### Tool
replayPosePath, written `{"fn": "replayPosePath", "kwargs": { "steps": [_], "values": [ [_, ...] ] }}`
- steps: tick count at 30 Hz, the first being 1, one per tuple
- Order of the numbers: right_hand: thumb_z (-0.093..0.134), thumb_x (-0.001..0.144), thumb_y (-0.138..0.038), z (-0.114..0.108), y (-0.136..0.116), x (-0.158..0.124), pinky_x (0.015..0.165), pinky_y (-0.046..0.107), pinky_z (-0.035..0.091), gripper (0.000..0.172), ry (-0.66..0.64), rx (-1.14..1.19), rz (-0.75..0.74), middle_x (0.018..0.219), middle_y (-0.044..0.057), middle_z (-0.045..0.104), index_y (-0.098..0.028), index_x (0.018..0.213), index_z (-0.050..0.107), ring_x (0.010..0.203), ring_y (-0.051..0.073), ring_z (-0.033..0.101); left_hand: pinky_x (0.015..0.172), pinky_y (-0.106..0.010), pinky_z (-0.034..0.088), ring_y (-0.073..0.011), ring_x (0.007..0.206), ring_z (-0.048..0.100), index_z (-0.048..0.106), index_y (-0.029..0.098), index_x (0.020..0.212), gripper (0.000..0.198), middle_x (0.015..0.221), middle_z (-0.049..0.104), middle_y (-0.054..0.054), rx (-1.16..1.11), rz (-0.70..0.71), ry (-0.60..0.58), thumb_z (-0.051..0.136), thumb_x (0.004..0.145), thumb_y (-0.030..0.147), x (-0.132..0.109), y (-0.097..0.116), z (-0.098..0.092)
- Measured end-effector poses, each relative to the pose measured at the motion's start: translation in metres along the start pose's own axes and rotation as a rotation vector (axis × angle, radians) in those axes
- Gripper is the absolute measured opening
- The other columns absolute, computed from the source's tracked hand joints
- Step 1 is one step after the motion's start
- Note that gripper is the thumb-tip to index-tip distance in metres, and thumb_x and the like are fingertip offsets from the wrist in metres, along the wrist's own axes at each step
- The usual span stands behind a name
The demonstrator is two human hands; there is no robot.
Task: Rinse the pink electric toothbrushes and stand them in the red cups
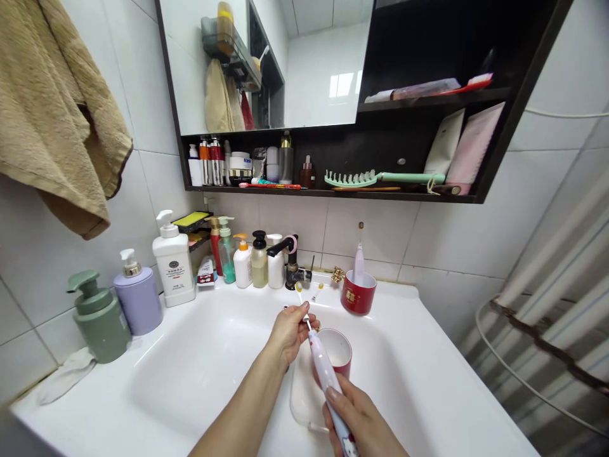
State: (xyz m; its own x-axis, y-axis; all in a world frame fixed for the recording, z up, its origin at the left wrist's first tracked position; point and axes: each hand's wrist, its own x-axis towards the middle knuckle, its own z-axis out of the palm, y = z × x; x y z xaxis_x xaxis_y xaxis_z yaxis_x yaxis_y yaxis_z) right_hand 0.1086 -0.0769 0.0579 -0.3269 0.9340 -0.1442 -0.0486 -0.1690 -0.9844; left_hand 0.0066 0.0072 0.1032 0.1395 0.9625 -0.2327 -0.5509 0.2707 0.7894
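Fingers of the left hand [288,330] pinch a white brush head [299,293], covering its middle — whether it is seated on the shaft I cannot tell. The right hand's [359,419] fingers wrap the pale toothbrush handle [325,371], whose lower end is cut off; handle and hand partly hide a red cup [343,358] in the sink [190,355]. The handle is above the basin, its long axis slanting — shaft end toward the sink's back edge and slightly left, butt toward the front edge.
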Motion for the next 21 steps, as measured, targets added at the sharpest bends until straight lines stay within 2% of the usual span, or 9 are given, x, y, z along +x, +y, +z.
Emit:
{"fn": "replayPosePath", "kwargs": {
  "steps": [3, 7, 14, 21],
  "values": [
    [0.037, 0.066, -0.044, 0.0018, -0.0024, -0.0025, 0.026, 0.014, 0.019, 0.03, 0.008, 0.029, 0.001, 0.05, -0.006, 0.044, -0.016, 0.079, 0.036, 0.026, 0.002, 0.037, 0.041, -0.015, 0.037, -0.0064, 0.041, 0.05, 0.039, 0.013, 0.056, 0.017, 0.046, 0.049, 0.001, 0.009, 0.025, 0.014, 0.05, 0.064, 0.022, 0.0004, -0.003, 0.0012],
    [0.036, 0.067, -0.045, 0.0014, -0.0068, -0.0046, 0.027, 0.014, 0.021, 0.029, -0.052, 0.091, 0.024, 0.051, -0.005, 0.044, -0.017, 0.073, 0.036, 0.028, 0.002, 0.039, 0.043, -0.016, 0.039, -0.0065, 0.041, 0.05, 0.039, 0.013, 0.057, 0.016, 0.045, 0.048, 0.002, -0.027, 0.03, 0.03, 0.05, 0.064, 0.022, 0.0013, -0.0057, 0.0026],
    [0.038, 0.065, -0.045, -0.0003, -0.0081, -0.0042, 0.025, 0.014, 0.023, 0.03, -0.068, 0.2, 0.092, 0.052, -0.005, 0.045, -0.018, 0.077, 0.033, 0.027, 0.003, 0.039, 0.043, -0.016, 0.039, -0.0065, 0.041, 0.049, 0.039, 0.013, 0.058, 0.014, 0.046, 0.047, 0.002, -0.113, 0.023, 0.027, 0.049, 0.065, 0.02, 0.0003, -0.0074, 0.0055],
    [0.04, 0.064, -0.046, 0.0007, -0.0071, -0.005, 0.025, 0.014, 0.025, 0.032, -0.064, 0.239, 0.073, 0.05, -0.006, 0.045, -0.018, 0.077, 0.034, 0.027, 0.003, 0.039, 0.045, -0.016, 0.04, -0.0065, 0.043, 0.05, 0.04, 0.013, 0.058, 0.013, 0.048, 0.048, 0.001, -0.149, 0.034, 0.013, 0.049, 0.065, 0.02, -0.0014, -0.0057, 0.0076]
  ]
}}
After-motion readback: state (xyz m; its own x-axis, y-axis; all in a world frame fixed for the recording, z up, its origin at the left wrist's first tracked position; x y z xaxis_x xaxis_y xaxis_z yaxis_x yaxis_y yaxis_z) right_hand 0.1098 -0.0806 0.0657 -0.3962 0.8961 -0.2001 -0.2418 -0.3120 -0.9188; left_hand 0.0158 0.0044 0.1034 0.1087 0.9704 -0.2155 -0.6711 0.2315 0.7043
